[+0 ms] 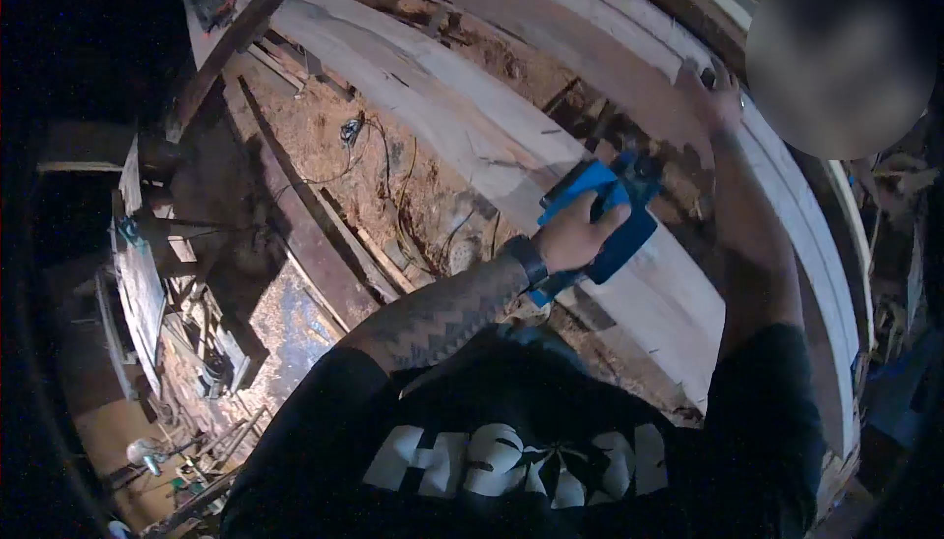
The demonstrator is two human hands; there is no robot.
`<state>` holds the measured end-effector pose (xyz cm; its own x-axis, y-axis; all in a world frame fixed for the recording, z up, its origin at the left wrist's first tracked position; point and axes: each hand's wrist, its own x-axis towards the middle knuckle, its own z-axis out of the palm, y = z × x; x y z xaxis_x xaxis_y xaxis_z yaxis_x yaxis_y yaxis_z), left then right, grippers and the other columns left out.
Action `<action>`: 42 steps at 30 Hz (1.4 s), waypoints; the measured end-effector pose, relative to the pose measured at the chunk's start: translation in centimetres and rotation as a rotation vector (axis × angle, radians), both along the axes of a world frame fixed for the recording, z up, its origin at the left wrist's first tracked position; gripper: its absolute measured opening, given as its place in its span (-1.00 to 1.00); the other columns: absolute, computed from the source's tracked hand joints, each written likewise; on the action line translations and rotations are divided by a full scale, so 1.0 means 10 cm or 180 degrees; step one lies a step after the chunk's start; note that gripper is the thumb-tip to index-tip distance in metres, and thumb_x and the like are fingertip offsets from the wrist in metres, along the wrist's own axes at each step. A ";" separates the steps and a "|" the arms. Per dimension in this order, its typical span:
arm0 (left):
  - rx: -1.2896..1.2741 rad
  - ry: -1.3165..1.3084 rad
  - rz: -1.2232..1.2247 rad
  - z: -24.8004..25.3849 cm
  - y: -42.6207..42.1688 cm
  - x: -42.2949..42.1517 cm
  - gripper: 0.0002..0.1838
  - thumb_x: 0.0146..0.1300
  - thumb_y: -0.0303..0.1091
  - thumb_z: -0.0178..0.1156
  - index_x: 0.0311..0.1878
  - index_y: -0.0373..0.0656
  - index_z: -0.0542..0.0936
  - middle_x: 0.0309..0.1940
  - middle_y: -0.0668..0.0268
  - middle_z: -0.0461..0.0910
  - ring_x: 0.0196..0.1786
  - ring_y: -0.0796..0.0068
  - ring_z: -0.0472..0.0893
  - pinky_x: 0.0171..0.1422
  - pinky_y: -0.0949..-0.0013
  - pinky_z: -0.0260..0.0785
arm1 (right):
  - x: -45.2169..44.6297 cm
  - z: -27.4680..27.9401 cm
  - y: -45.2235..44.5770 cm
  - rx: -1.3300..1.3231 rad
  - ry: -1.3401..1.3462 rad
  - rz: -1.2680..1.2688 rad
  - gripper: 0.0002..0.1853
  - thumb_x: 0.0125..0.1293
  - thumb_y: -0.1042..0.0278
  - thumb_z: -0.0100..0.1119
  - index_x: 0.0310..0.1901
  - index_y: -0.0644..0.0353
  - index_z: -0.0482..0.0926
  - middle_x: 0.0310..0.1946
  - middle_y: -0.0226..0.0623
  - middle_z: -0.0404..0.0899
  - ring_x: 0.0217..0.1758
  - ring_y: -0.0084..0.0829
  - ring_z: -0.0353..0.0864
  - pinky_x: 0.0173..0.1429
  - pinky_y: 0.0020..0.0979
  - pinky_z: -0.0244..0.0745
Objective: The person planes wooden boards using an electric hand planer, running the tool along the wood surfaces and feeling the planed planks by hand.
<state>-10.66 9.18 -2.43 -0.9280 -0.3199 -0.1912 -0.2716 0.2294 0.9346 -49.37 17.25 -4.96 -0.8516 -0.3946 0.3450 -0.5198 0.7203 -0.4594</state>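
Evidently the work in hand is at the wide plank [452,111], a long pale piece that slants across the middle of the view, with a blue tool [629,234] lying over its width just ahead of the person's chest. The left hand [575,236], with a dark wristband [528,261] behind it, is wrapped round the tool's handle, thumb over the top — a real grasp, as far as the fingers show. Farther out, the right hand [723,101] lies over the curved board [801,205] that runs down the right side; whether it grips the edge or merely leans there, I cannot tell. Judging by this stance, the step is one of guiding the tool on the wood with one hand while the other steadies the body or the board. Whether the tool's underside sits flat on the plank is hidden, so any further move calls for an even, level hold — and an eye on the cable [388,175] that trails among the wood shavings [295,111] to the left. Another person [841,57], blurred, is close by at the upper right.
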 end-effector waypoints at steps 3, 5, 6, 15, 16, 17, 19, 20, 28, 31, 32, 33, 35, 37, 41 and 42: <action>-0.0794 -0.0013 -0.0541 -0.11 -0.07 0.13 -0.20 0.44 0.23 0.17 0.34 -0.40 0.44 0.12 -0.27 0.61 0.15 -0.19 0.65 0.23 -0.05 0.49 | 0.57 0.30 0.18 -0.0579 0.0006 0.0395 -0.40 0.38 0.00 0.36 0.31 0.21 0.56 0.31 0.04 0.55 0.32 -0.03 0.58 0.34 -0.20 0.50; -0.0691 -0.0359 -0.0853 0.04 -0.20 0.20 -0.19 0.44 0.21 0.18 0.37 -0.42 0.41 0.14 -0.27 0.60 0.19 -0.17 0.64 0.26 -0.03 0.49 | 1.13 0.41 0.48 -0.0608 -0.0416 0.0920 -0.52 0.40 0.20 0.37 0.27 0.24 0.59 0.17 -0.03 0.65 0.15 -0.16 0.68 0.25 -0.23 0.55; -0.0637 -0.0533 -0.1022 0.08 -0.27 0.23 -0.18 0.44 0.19 0.18 0.39 -0.43 0.39 0.15 -0.27 0.60 0.21 -0.16 0.64 0.27 -0.02 0.49 | 1.49 0.48 0.62 -0.0722 -0.0746 0.1069 -0.56 0.41 0.23 0.36 0.22 0.27 0.61 0.07 -0.11 0.68 0.08 -0.26 0.68 0.20 -0.27 0.56; -0.0634 0.1044 -0.0834 -0.81 -2.70 0.19 -0.62 0.38 -0.19 0.37 0.12 -0.23 0.65 0.05 0.13 0.68 0.13 0.22 0.65 0.30 0.19 0.50 | 3.64 0.45 0.70 -0.0864 -0.3235 -0.0027 -0.71 0.57 0.23 0.22 0.09 0.31 0.59 -0.25 -0.38 0.71 -0.31 -0.58 0.57 -0.20 -0.45 0.47; -0.2388 0.1025 -0.0684 -0.75 -3.12 0.14 -0.62 0.38 -0.24 0.37 0.15 -0.22 0.63 0.07 0.11 0.67 0.14 0.14 0.64 0.32 0.13 0.49 | 3.76 0.36 0.61 -0.1328 -0.3106 -0.0110 -0.70 0.58 0.22 0.21 0.10 0.30 0.58 -0.24 -0.39 0.70 -0.29 -0.58 0.55 -0.19 -0.46 0.46; -0.2613 0.0997 -0.0141 -1.18 -3.58 0.05 -0.60 0.34 -0.16 0.35 0.17 -0.10 0.64 0.05 0.08 0.71 0.12 0.01 0.66 0.29 0.07 0.50 | 3.87 0.27 0.42 -0.1773 -0.2936 -0.0179 -0.69 0.59 0.20 0.19 0.11 0.29 0.56 -0.23 -0.41 0.68 -0.28 -0.59 0.54 -0.18 -0.47 0.45; -0.3342 -0.0114 -0.0076 -0.95 -4.02 -0.09 -0.44 0.31 -0.05 0.38 0.32 -0.06 0.56 0.30 0.13 0.57 0.37 -0.04 0.48 0.47 -0.17 0.28 | 3.94 0.23 0.20 -0.2180 -0.2718 -0.0447 -0.69 0.60 0.18 0.18 0.12 0.27 0.54 -0.21 -0.43 0.64 -0.22 -0.60 0.51 -0.12 -0.48 0.44; -0.3480 0.0058 -0.0051 -1.00 -4.14 -0.15 -0.40 0.32 -0.05 0.38 0.35 -0.07 0.53 0.34 0.10 0.51 0.40 -0.04 0.44 0.51 -0.14 0.24 | 3.94 0.23 0.13 -0.2166 -0.2703 -0.0656 -0.69 0.60 0.18 0.18 0.13 0.26 0.52 -0.19 -0.44 0.62 -0.18 -0.60 0.50 -0.08 -0.48 0.43; -0.3185 0.0655 0.0114 -1.43 -4.37 -0.36 -0.31 0.32 0.03 0.39 0.45 0.04 0.45 0.47 0.15 0.32 0.55 -0.05 0.23 0.61 -0.13 0.09 | 3.86 0.08 -0.15 -0.3552 -0.2700 -0.1677 -0.65 0.63 0.03 0.09 0.11 0.18 0.58 -0.19 -0.43 0.63 -0.20 -0.64 0.56 -0.10 -0.55 0.48; -0.3176 0.0490 -0.0159 -1.47 -4.44 -0.36 -0.30 0.32 0.00 0.39 0.48 0.08 0.43 0.46 0.14 0.35 0.54 -0.03 0.25 0.64 -0.09 0.06 | 3.89 0.27 -0.19 -0.3365 -0.2824 -0.1721 -0.66 0.62 0.01 0.11 0.03 0.15 0.58 -0.27 -0.45 0.59 -0.27 -0.66 0.54 -0.16 -0.57 0.47; -0.3183 0.0437 -0.0234 -1.45 -4.47 -0.38 -0.30 0.32 -0.01 0.39 0.49 0.09 0.43 0.46 0.14 0.36 0.54 -0.03 0.26 0.64 -0.07 0.05 | 3.96 0.27 -0.10 -0.3046 -0.2778 -0.1746 -0.67 0.62 0.02 0.11 0.02 0.15 0.58 -0.27 -0.46 0.58 -0.27 -0.66 0.54 -0.16 -0.56 0.47; -0.3188 0.0387 -0.0289 -1.44 -4.50 -0.39 -0.29 0.32 -0.01 0.38 0.50 0.11 0.42 0.45 0.14 0.37 0.54 -0.02 0.27 0.65 -0.06 0.05 | 4.09 0.27 0.04 -0.2719 -0.2726 -0.1753 -0.67 0.62 0.02 0.10 0.01 0.15 0.58 -0.28 -0.46 0.58 -0.27 -0.66 0.53 -0.16 -0.56 0.47; -0.3190 0.0256 -0.0366 -1.47 -4.64 -0.39 -0.28 0.31 -0.03 0.38 0.52 0.13 0.41 0.44 0.14 0.39 0.54 -0.01 0.29 0.67 -0.03 0.03 | 4.46 0.31 0.16 -0.2376 -0.2536 -0.1910 -0.69 0.62 0.04 0.10 0.00 0.15 0.58 -0.27 -0.48 0.56 -0.26 -0.67 0.51 -0.16 -0.54 0.46; -0.3259 0.0815 0.0031 -1.88 -5.16 -0.36 -0.26 0.30 -0.02 0.39 0.54 0.26 0.40 0.48 0.15 0.37 0.58 0.00 0.24 0.68 -0.08 -0.03 | 4.95 0.28 0.32 -0.2515 -0.2443 -0.2073 -0.71 0.63 0.08 0.09 0.03 0.14 0.58 -0.24 -0.51 0.55 -0.23 -0.67 0.50 -0.16 -0.52 0.46; -0.3377 0.0142 0.1055 -2.12 -5.93 -0.17 -0.27 0.31 0.03 0.36 0.53 0.26 0.39 0.49 0.15 0.35 0.57 -0.01 0.25 0.67 -0.09 -0.02 | 5.68 0.24 0.44 -0.2716 -0.2501 -0.2718 -0.73 0.65 0.11 0.08 0.11 0.12 0.55 -0.22 -0.51 0.54 -0.19 -0.65 0.49 -0.17 -0.48 0.45; -0.3302 -0.0038 0.1179 -2.14 -6.00 -0.14 -0.28 0.32 0.04 0.35 0.53 0.26 0.39 0.50 0.15 0.35 0.57 -0.01 0.25 0.67 -0.10 -0.02 | 5.70 0.23 0.44 -0.2518 -0.2491 -0.2623 -0.72 0.65 0.10 0.07 0.12 0.12 0.54 -0.23 -0.50 0.54 -0.20 -0.64 0.48 -0.17 -0.48 0.44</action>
<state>-12.04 -50.87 -23.86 -0.7413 -0.5883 0.3229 -0.4935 0.8040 0.3318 7.62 21.63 -2.63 -0.8147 0.3866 -0.4322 0.5042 0.1041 -0.8573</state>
